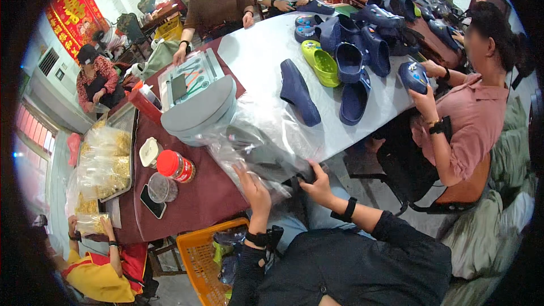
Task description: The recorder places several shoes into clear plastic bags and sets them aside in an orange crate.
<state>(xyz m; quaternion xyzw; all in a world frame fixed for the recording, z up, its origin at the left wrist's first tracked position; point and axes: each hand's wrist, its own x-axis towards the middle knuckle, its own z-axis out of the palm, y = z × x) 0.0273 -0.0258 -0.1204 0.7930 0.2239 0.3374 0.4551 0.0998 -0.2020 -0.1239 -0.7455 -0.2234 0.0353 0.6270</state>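
Biggest thing on show, the white-topped table [252, 59] sweeps from the centre to the upper right, with a maroon cloth [207, 195] on the left. On their border sits the grey rounded-front unit [198, 118], left of centre, and its curved edge crowds the working space, so I'd keep loose film clear of it. The orange basket [195, 252] stands bottom left of centre, close by the forearm; elbows high there, I'd say.

Now the main event: the clear plastic bag [275, 127], dead centre, crumpled, spread over the near edge of the table. Something dark shows through it, though what it is, or whether it lies inside or behind, I can't tell. Thin film like this ought to be kept taut and smoothed before anything else, with one hand anchoring and the other guiding.

Up beyond it, a lone navy clog [299, 92] lies tilted on the white, with the lime clog [321, 63] to its upper right; best not let the film snag on either.

Down to the hands! The left hand [258, 197], lower centre, is wide, fingers long against the film: good for flattening. The right hand [319, 186], just right of it, is narrow, thumb and fingers closed at the bag's near edge: a fine anchor, if that grip stays light.
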